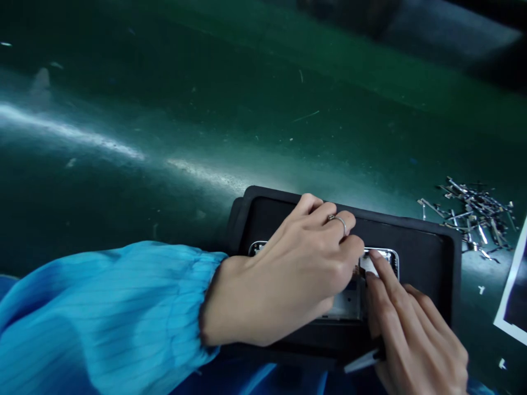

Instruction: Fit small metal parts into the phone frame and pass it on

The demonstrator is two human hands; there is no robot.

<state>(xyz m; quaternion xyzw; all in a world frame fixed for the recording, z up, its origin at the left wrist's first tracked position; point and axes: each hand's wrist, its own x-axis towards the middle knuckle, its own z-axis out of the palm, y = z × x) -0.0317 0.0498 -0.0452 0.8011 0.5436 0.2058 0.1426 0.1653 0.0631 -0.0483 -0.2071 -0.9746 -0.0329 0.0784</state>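
An open phone frame (348,304), silver-edged with its inner parts showing, lies in a black tray (428,258). My left hand (288,269), a ring on one finger, arches across its middle with the fingers curled down. Its fingertips and whatever they pinch are hidden. At the phone's right end, my right hand (411,329) presses extended fingers onto a small white piece (368,265) inside the frame. Tucked under that palm is a tweezers-like tool (364,361), its pointed grey tip sticking out leftward; most of it is covered.
To the right of the tray, a loose heap of small metallic strips (477,214) lies on the green tabletop (197,99). A white-bordered dark sheet or panel (513,307) reaches in at the right edge. Tiny white scraps (502,364) lie nearby.
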